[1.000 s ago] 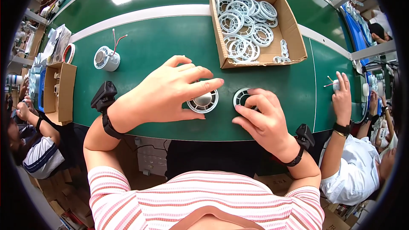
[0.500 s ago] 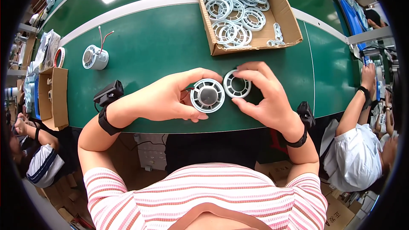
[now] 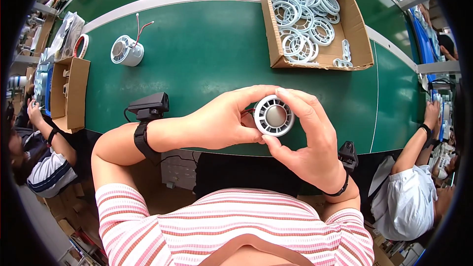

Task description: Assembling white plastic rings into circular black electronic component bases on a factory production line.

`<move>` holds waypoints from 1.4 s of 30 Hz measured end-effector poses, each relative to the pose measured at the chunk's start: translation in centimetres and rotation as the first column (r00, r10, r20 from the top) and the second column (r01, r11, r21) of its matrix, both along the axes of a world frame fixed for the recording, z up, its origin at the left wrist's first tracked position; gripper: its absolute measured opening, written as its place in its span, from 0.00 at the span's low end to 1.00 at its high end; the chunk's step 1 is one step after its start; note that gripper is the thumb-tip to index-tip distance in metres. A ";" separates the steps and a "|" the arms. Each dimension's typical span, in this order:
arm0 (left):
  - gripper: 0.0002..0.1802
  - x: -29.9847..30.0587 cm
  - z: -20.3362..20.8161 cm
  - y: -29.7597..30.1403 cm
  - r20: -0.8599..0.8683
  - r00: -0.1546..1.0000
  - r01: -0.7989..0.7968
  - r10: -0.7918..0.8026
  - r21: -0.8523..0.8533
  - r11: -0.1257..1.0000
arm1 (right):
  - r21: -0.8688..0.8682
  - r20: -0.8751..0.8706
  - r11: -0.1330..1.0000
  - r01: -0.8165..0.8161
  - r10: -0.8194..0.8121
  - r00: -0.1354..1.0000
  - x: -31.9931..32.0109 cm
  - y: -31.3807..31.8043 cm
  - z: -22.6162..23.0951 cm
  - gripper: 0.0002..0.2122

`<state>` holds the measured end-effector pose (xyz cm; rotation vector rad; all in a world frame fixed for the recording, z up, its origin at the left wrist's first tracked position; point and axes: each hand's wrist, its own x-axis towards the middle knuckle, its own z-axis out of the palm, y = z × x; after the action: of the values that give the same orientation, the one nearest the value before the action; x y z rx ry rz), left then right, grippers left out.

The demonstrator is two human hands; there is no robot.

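Round white fan part: I see face only; rear and sides covered by left hand and right hand. Red wire at its left edge mostly hidden behind left fingers.
Cardboard box of white rings: top cut by frame edge; I cannot count rings, lower layers buried.
Co-worker at right: body partly cut by dark rim; item near raised hand too small to tell.
Left-side clutter: warped, blurred; I cannot identify contents.

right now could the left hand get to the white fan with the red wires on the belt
Probably yes: bare green table lies between the left hand and the finished fan, but that hand is busy gripping the round fan part with the right hand.
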<state>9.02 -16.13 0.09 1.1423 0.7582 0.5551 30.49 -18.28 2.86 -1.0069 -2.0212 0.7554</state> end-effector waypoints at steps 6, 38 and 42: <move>0.40 0.4 0.2 -0.4 -0.081 0.997 -0.002 0.009 0.091 0.996 | 0.010 0.057 1.000 0.006 -0.007 0.998 0.3 0.2 0.1 0.32; 0.34 -1.4 1.3 2.4 0.224 0.962 0.235 -0.157 -0.379 0.895 | 0.044 0.225 0.994 -0.102 0.090 0.970 0.8 0.6 0.3 0.31; 0.30 -2.2 3.0 1.8 -0.288 0.956 0.149 -0.052 0.326 0.933 | 0.150 0.326 0.989 -0.009 -0.041 0.944 2.5 0.4 0.8 0.30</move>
<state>6.77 -14.33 3.13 1.6013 0.8539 0.4563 32.98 -17.88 3.69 -1.1177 -2.3111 0.4374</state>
